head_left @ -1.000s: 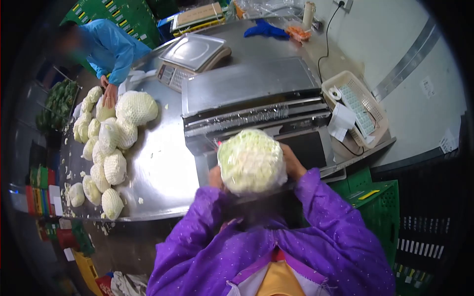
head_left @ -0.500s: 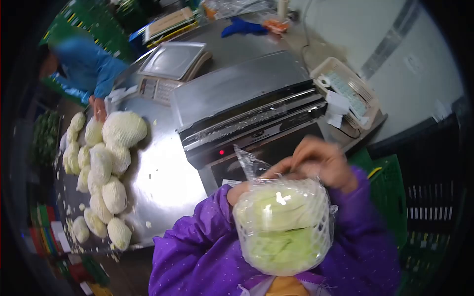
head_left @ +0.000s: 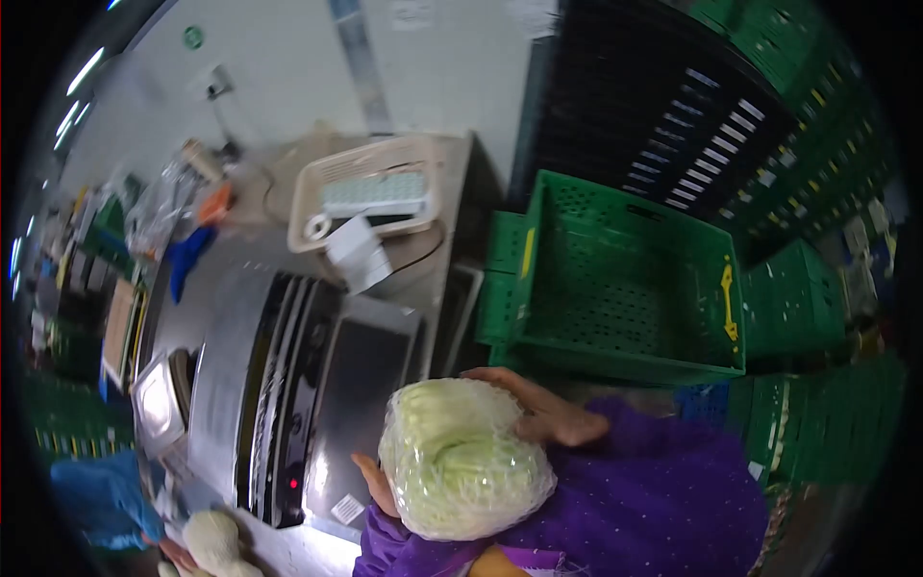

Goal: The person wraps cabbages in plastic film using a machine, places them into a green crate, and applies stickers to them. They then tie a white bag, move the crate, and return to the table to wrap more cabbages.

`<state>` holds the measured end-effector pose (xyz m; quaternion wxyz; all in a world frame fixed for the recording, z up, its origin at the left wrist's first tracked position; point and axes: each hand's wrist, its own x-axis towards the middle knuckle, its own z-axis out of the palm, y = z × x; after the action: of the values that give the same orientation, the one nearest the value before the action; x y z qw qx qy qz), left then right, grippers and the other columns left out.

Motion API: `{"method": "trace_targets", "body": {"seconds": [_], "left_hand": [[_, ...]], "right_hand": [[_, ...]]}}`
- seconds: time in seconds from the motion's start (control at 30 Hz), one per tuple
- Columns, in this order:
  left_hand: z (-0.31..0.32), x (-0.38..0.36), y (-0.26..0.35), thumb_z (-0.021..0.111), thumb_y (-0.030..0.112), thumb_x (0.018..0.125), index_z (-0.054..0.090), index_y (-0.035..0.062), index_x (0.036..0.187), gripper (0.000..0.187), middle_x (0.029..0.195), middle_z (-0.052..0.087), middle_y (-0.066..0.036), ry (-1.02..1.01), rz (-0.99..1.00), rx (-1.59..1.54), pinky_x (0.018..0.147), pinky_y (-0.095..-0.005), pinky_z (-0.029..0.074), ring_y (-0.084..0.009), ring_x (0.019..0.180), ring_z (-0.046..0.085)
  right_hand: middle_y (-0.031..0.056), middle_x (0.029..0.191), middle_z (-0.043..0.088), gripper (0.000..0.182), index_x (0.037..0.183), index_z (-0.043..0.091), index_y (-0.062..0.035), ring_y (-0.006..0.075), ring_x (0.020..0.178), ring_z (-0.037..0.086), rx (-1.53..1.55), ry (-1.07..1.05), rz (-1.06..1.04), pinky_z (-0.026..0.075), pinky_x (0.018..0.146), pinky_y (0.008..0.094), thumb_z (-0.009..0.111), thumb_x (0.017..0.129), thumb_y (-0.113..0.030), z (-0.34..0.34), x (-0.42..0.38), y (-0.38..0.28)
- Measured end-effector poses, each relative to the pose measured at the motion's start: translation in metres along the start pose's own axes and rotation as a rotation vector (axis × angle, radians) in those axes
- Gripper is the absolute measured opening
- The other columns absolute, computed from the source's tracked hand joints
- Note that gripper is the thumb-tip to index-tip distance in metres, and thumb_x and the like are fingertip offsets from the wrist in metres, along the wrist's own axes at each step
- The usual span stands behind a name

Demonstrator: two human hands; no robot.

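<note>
A pale green napa cabbage, wrapped in clear plastic film, is held close in front of my body. My left hand supports its left side, with the thumb showing and the other fingers hidden beneath. Against the upper right side of the cabbage lies my right hand, partly curled around it. To the left of the cabbage is the film wrapping machine, with a red light lit on its front.
An open green crate stands ahead to the right, with more green crates beyond it. A beige basket sits at the table's far end. At lower left are a scale, netted cabbages and a co-worker's blue sleeve.
My view and body have turned right, from the table towards the green crate. My right hand has left the film's gathered edge and now lies on the cabbage's side.
</note>
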<state>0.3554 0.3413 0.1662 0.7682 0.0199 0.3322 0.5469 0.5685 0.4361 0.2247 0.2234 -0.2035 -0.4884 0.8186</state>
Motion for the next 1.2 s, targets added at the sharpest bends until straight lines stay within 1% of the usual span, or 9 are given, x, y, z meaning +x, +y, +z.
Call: {"method": "trace_targets", "body": {"seconds": [0.13,0.2,0.3,0.4,0.53,0.77,1.0,1.1,1.2], "left_hand": [[0.082,0.067,-0.024,0.035,0.042,0.096,0.041,0.0008,0.130,0.054,0.123,0.053,-0.018,-0.124,-0.079,0.009,0.097,-0.0402,0.043,-0.0290,0.111,0.055],[0.144,0.135,-0.032,0.038,0.043,0.096,0.044,-0.0003,0.126,0.053,0.122,0.054,-0.017,-0.284,-0.312,-0.118,0.095,-0.0386,0.044,-0.0274,0.109,0.055],[0.148,0.282,-0.086,0.042,0.043,0.095,0.048,0.0013,0.121,0.049,0.112,0.058,-0.013,-0.171,-0.105,0.291,0.089,-0.0347,0.046,-0.0233,0.102,0.057],[0.184,0.353,-0.150,0.044,0.045,0.094,0.042,0.0062,0.126,0.050,0.110,0.057,-0.009,-0.025,-0.058,0.563,0.085,-0.0341,0.047,-0.0206,0.101,0.056],[0.182,0.438,-0.256,0.046,0.053,0.090,0.034,0.0150,0.133,0.059,0.126,0.047,-0.009,-0.159,-0.536,0.295,0.086,-0.0427,0.048,-0.0258,0.108,0.053],[0.232,0.555,-0.428,0.052,0.063,0.080,0.025,0.0044,0.141,0.089,0.133,0.043,-0.014,-0.342,-0.617,0.617,0.098,-0.0406,0.037,-0.0281,0.118,0.046],[0.242,0.585,-0.473,0.050,0.051,0.088,0.044,-0.0006,0.128,0.065,0.120,0.055,-0.013,-0.338,-0.225,0.989,0.093,-0.0352,0.042,-0.0231,0.107,0.055],[0.236,0.565,-0.440,0.047,0.030,0.093,0.061,-0.0002,0.106,0.036,0.106,0.062,-0.010,-0.669,-0.311,0.874,0.087,-0.0349,0.043,-0.0197,0.100,0.056],[0.229,0.513,-0.356,0.054,0.023,0.087,0.063,0.0026,0.100,0.025,0.097,0.063,-0.009,-0.947,0.451,1.136,0.084,-0.0349,0.044,-0.0186,0.093,0.057]], "right_hand": [[0.0129,0.143,0.029,0.108,0.142,0.019,-0.0046,0.0258,0.133,0.028,0.133,0.390,-0.144,0.025,0.109,0.0406,0.072,0.066,-0.060,-0.058,-0.056,-0.008],[0.0113,0.138,0.037,0.071,0.140,0.022,-0.0054,0.0208,0.126,0.039,0.077,0.463,-0.310,0.030,0.106,0.0386,0.050,0.088,-0.044,-0.115,-0.069,-0.005],[0.0097,0.130,0.048,0.052,0.134,0.034,-0.0057,0.0183,0.115,0.050,0.101,0.694,-0.373,0.038,0.101,0.0390,0.040,0.096,-0.040,-0.228,-0.077,0.018],[0.0104,0.120,0.057,0.050,0.123,0.050,-0.0047,0.0240,0.106,0.056,0.927,0.678,-0.364,0.042,0.097,0.0387,0.039,0.095,-0.045,-0.324,-0.101,0.029],[0.0117,0.115,0.061,0.051,0.118,0.055,-0.0043,0.0262,0.102,0.059,0.847,0.930,-0.439,0.046,0.092,0.0395,0.037,0.095,-0.046,-0.421,-0.168,0.079],[0.0111,0.120,0.058,0.056,0.122,0.053,-0.0069,0.0256,0.110,0.055,0.624,1.493,-0.631,0.042,0.097,0.0394,0.032,0.095,-0.051,-0.507,-0.266,0.096],[0.0040,0.135,0.046,0.073,0.135,0.040,-0.0091,0.0224,0.121,0.045,0.703,1.886,-0.529,0.034,0.101,0.0369,0.035,0.087,-0.065,-0.554,-0.272,0.139],[0.0041,0.121,0.053,0.057,0.125,0.049,-0.0103,0.0208,0.109,0.051,0.517,1.867,-0.357,0.040,0.092,0.0355,0.044,0.088,-0.054,-0.532,-0.291,0.157],[0.0030,0.094,0.057,0.035,0.107,0.055,-0.0143,0.0189,0.089,0.054,0.442,1.363,-0.130,0.043,0.080,0.0331,0.046,0.090,-0.044,-0.492,-0.326,0.162]]}}
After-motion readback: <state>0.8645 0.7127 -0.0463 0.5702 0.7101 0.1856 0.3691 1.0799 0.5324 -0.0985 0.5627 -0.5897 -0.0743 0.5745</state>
